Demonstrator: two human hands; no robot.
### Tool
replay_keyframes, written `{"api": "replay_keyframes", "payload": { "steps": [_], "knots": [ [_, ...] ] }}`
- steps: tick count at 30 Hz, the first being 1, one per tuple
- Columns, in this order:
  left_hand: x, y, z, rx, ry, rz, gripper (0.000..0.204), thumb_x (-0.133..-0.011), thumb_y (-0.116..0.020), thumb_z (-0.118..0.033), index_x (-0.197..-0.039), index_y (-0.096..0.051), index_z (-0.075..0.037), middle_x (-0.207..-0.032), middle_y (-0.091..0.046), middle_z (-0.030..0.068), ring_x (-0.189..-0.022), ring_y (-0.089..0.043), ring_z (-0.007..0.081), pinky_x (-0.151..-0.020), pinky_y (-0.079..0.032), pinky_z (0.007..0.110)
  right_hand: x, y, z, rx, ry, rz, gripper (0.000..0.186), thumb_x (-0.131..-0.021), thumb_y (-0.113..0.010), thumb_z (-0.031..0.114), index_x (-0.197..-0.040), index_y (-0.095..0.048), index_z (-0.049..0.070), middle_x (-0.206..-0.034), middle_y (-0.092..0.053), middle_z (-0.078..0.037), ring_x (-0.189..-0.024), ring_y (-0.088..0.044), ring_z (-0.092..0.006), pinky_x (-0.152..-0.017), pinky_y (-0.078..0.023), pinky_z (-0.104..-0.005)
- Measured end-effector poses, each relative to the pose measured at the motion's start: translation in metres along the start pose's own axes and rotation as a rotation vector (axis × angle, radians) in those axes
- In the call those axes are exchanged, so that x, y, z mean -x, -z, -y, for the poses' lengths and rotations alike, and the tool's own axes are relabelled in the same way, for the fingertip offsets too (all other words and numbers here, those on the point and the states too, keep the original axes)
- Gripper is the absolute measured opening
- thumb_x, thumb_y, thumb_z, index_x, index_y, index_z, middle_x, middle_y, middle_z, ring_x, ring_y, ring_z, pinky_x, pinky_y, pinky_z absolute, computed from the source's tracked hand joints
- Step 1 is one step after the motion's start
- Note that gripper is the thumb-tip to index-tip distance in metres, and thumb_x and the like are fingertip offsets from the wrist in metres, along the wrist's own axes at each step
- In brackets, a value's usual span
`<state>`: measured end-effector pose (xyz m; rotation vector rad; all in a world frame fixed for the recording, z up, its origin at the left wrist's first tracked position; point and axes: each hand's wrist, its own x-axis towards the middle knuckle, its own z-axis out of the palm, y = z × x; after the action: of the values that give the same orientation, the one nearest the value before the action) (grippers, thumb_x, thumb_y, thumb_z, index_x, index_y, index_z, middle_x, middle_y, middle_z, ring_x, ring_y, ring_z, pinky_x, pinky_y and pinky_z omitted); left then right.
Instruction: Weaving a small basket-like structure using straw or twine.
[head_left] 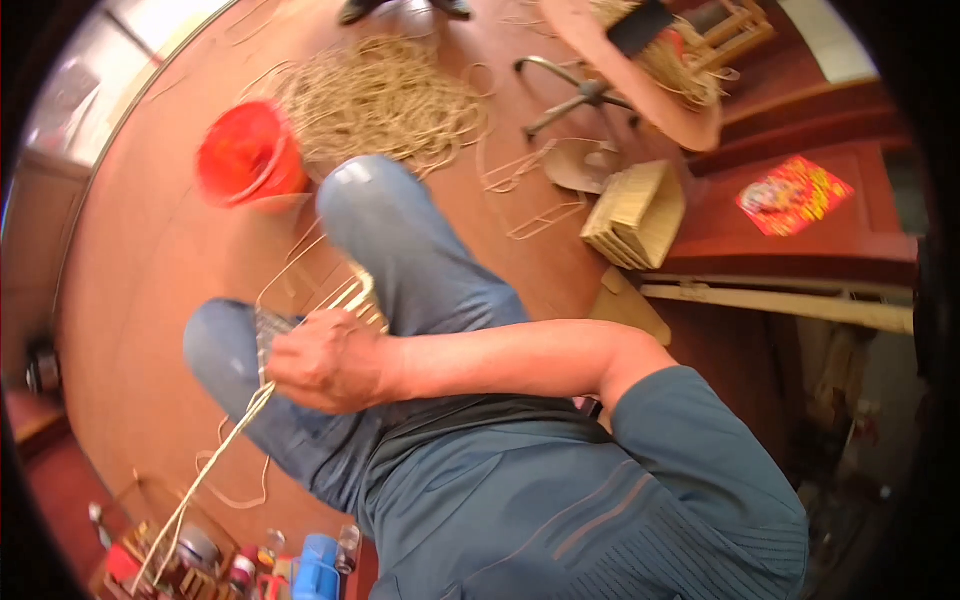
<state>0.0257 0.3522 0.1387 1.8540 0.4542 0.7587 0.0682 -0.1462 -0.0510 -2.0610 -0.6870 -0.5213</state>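
Note:
My right hand (325,362) is closed at the near left side of a partly woven, pale frame (350,292) between my knees, gripping it or its cord; exactly which is unclear. Long pale strands (205,473) run from beside that hand down to the lower left, and a thin cord loops above the frame. My left hand cannot be seen.
A red bucket (225,160), a tangled cord pile (375,100) and a metal chair base (590,95) lie ahead. Another person's feet (360,10) and arm (690,125) appear beyond. Right are stacked woven pieces (630,220) and a wooden bench (800,245); bottles and tools sit lower left.

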Motion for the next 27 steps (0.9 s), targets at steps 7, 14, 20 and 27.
{"api": "replay_keyframes", "payload": {
  "steps": [7,14,20,27],
  "knots": [
    [-0.111,0.283,0.024,-0.199,0.097,-0.335,0.044,-0.11,-0.075,-0.04,-0.133,-0.073,-0.001,-0.08,-0.056,-0.0027,-0.056,-0.04,0.0049,-0.05,-0.031,0.023,-0.009,0.008,0.009,-0.043,-0.132,0.132,0.01,-0.089,-0.082,0.015,-0.092,-0.073,0.011,-0.087,-0.07,-0.006,-0.077,-0.073,-0.0301,-0.069,-0.058,-0.0425],
    [-0.127,0.394,-0.001,-1.21,0.034,-0.715,0.053,-0.109,-0.065,-0.046,-0.14,-0.077,-0.004,-0.138,-0.079,0.0172,-0.13,-0.072,0.0319,-0.114,-0.052,0.044,-0.02,0.012,0.015,-0.109,-0.164,0.165,0.009,-0.09,-0.08,0.011,-0.091,-0.072,0.009,-0.082,-0.07,-0.006,-0.073,-0.073,-0.0275,-0.067,-0.057,-0.0407],
    [0.049,0.03,0.056,-0.627,-0.203,0.281,0.027,-0.115,-0.065,-0.025,-0.126,-0.077,-0.003,-0.117,-0.076,0.0058,-0.11,-0.07,0.016,-0.101,-0.056,0.034,-0.019,0.011,0.016,-0.081,-0.258,0.216,0.019,-0.094,-0.085,0.017,-0.09,-0.07,0.006,-0.083,-0.071,-0.007,-0.07,-0.076,-0.0233,-0.063,-0.058,-0.0372],
    [0.233,-0.211,0.018,-0.038,0.166,0.611,0.014,-0.105,-0.073,-0.007,-0.118,-0.079,-0.001,-0.099,-0.075,0.0047,-0.079,-0.066,0.01,-0.072,-0.054,0.028,-0.021,0.008,0.021,-0.14,-0.361,0.195,0.017,-0.097,-0.084,0.019,-0.097,-0.071,0.009,-0.086,-0.072,-0.007,-0.071,-0.074,-0.0293,-0.063,-0.056,-0.0417]
  ]
}}
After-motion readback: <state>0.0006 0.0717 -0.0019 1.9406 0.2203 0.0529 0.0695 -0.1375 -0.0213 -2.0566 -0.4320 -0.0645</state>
